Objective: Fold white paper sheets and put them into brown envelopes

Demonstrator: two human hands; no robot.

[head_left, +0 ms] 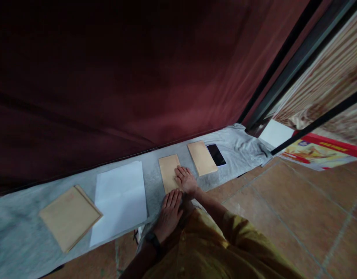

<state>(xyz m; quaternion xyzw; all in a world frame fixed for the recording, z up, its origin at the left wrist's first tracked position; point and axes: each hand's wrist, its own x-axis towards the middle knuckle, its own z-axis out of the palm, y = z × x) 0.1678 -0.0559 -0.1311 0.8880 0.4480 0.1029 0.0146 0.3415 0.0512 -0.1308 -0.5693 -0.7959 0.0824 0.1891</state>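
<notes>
A brown paper envelope lies flat on the cloth-covered bench in front of me. My right hand rests open on its right side, fingers stretched out over the paper. At the envelope's near end my left hand lies flat, fingertips touching its lower edge; a dark band is on that wrist. Just to the right sits another brown envelope, apart from my hands. Left of my hands is a stack of white paper. A pile of brown envelopes overlaps the stack's left edge.
A smartphone with a dark screen lies beside the right-hand envelope. Grey cloth covers the narrow bench. Behind it hangs a dark red curtain. At the right stand dark metal bars and a printed cardboard box on the tiled floor.
</notes>
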